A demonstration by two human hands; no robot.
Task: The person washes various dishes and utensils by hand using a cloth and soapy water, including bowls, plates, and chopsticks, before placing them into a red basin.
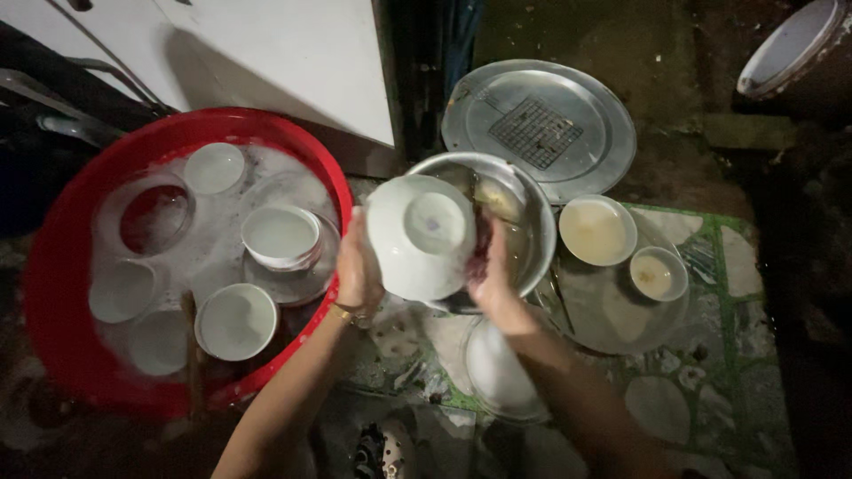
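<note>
Partly hidden, your right hand fingers curl behind the white bowl; your left hand grips its rim, underside facing you, over the steel basin.

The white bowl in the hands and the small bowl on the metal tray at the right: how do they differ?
The white bowl is held between the left hand and right hand, tilted with its underside toward the camera; the small bowl rests upright on the metal tray. The white bowl looks larger. The small bowl shows a brownish inside; the white bowl's inside is hidden. Both are round and pale.
</note>
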